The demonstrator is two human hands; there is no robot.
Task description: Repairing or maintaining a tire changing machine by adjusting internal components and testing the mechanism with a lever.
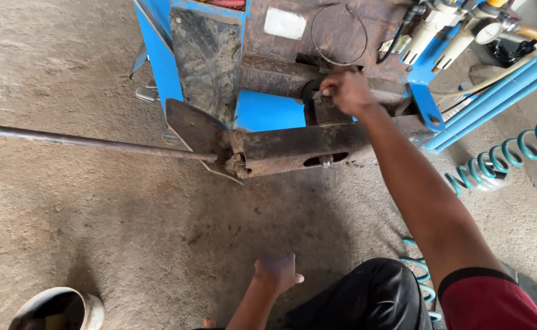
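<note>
The right hand (347,90) reaches out to the blue machine (158,55) at about one o'clock in the view. Its fingers are curled around a small dark part (317,93) set just behind the rusty metal arm (305,146); what exactly the fingers pinch is too small and dark to tell, but the hand is clenched on it rather than open. A thin wire ring (339,36) hangs on the rusty face of the machine straight above the hand, at twelve o'clock from it.

The rusty arm runs crosswise below the hand, from three o'clock toward nine o'clock. At its nine o'clock end it meets a dark, flat, shovel-shaped blade (195,131), and from that joint a long thin rod (91,142) stretches off to the nine o'clock edge of the view. A bright blue block (268,111) sits just behind the arm, at eight o'clock from the hand.

The left hand (276,272) is at six o'clock, low and well apart from the machine, palm down on the gritty concrete floor (97,232) with fingers loosely spread, holding nothing.

At three o'clock, teal coiled hose (501,162) lies on the floor, beside blue pipes (501,91) slanting up toward two o'clock. A white bucket (60,308) shows at seven o'clock. Metal foot pedals (147,93) stick out at eleven o'clock.
</note>
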